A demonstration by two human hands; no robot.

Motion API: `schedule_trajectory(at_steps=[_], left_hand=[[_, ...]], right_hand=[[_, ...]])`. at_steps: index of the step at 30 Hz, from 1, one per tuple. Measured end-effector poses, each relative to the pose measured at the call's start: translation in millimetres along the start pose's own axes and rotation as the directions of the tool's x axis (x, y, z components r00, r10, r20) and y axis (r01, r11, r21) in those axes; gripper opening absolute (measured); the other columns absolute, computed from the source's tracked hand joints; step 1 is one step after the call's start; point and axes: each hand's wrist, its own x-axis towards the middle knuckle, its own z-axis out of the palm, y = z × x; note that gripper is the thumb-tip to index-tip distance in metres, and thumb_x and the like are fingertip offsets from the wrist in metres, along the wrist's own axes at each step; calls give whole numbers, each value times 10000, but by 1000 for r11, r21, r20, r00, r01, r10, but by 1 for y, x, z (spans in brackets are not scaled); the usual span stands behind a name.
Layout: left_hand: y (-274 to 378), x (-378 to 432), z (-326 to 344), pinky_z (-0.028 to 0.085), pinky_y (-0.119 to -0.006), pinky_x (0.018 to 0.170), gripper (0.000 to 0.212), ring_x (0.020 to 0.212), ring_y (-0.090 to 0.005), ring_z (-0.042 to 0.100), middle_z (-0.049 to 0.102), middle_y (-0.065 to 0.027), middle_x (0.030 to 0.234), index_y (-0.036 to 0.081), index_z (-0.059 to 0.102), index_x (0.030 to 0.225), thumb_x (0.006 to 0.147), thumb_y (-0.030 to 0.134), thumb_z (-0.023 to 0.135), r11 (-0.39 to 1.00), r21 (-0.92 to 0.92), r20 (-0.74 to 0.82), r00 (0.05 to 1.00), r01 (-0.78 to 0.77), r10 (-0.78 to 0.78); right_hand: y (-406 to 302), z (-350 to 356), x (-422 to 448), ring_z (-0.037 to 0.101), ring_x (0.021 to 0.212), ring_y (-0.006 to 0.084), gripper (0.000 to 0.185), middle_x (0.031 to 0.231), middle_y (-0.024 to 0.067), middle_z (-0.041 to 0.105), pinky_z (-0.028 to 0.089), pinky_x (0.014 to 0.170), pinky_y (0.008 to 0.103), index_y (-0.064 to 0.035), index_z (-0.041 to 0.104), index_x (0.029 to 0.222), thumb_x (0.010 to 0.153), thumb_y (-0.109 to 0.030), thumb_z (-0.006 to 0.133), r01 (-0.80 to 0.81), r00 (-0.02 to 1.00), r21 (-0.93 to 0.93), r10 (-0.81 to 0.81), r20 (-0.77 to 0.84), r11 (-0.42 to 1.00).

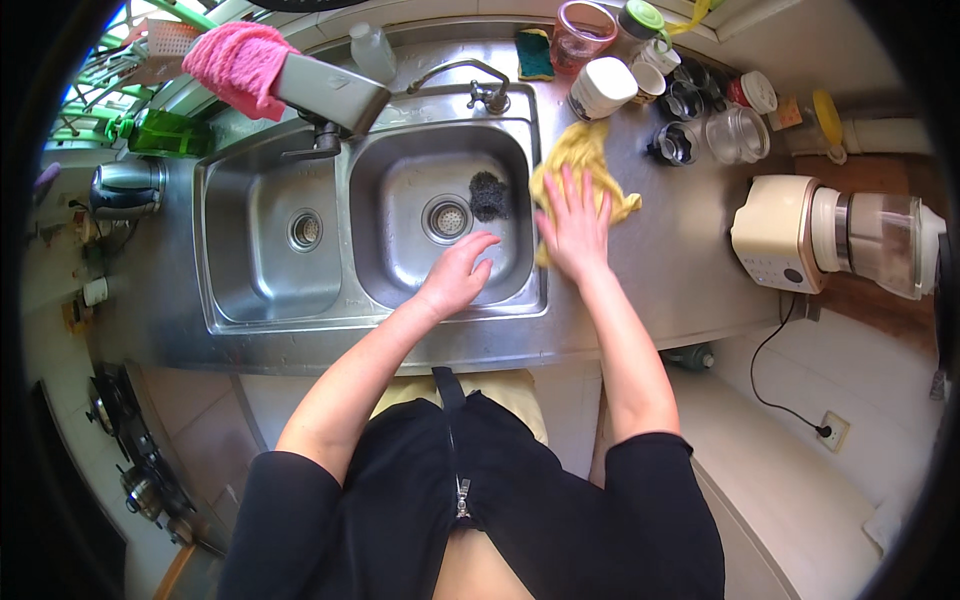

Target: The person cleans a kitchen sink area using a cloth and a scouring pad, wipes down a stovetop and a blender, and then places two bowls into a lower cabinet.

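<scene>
My right hand (577, 229) lies flat, fingers spread, on a crumpled yellow cloth (585, 154) on the steel counter (667, 262), just right of the double sink. Over the near part of the right sink basin (397, 180) hovers my left hand (457, 276), empty, its fingers slightly curled and apart from the thumb. A dark scouring pad (489, 196) rests in that basin beside the drain strainer (448, 218). The left basin (247, 262) holds nothing visible.
Behind the sink are a curved faucet (491, 94) and a green sponge (534, 56). Jars and cups, including a white tub (602, 88), crowd the back right. A blender (780, 232) stands at right. A pink cloth (238, 69) hangs on a grey fixture at left.
</scene>
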Motion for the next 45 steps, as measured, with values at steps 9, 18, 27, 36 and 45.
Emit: schedule_trajectory(at_steps=[9, 18, 27, 36, 45], left_hand=[[-58, -40, -4, 465, -366, 757, 186, 851, -259, 569, 602, -138, 940, 6, 568, 984, 827, 101, 540, 1000, 7, -88, 996, 22, -21], [-82, -153, -67, 455, -349, 823, 233, 936, -314, 576, 593, -170, 993, 2, 580, 1019, 814, 12, 471, 974, -184, -456, 866, 135, -207], [-155, -327, -181, 460, -340, 856, 275, 996, -300, 572, 581, -172, 1065, -13, 611, 962, 745, -58, 448, 965, -224, -912, 320, 138, -258], [-209, -458, -237, 499, -268, 704, 252, 784, -171, 619, 625, -92, 966, 22, 617, 983, 792, -48, 468, 877, -468, -875, 77, 111, -477], [-228, -523, -292, 490, -266, 780, 253, 842, -144, 613, 632, -85, 1006, 3, 581, 1071, 848, -7, 464, 788, -610, -768, 185, 81, -613]], right_hand=[[-72, -13, -173, 303, 1303, 360, 580, 1420, 142, 317, 262, 1041, 492, -80, 397, 1329, 787, -147, 593, 246, 941, 346, -308, 138, 905], [-217, 13, -108, 326, 1305, 275, 520, 1387, 105, 381, 276, 1054, 450, -59, 406, 1315, 798, -86, 463, 693, 362, 608, -916, 171, 387], [-460, 88, -50, 333, 1300, 252, 497, 1354, 95, 417, 234, 1093, 404, -75, 398, 1320, 827, -135, 434, 867, -144, 497, -974, 176, -38], [-611, 86, -1, 332, 1304, 182, 471, 1412, -3, 363, 240, 1073, 433, -191, 393, 1335, 870, -187, 466, 951, 20, 308, -998, 65, 39], [-680, 144, 116, 472, 1116, 235, 390, 1200, 82, 493, 345, 958, 414, -128, 451, 1219, 838, -174, 518, 726, 684, 91, -729, 5, 681]])
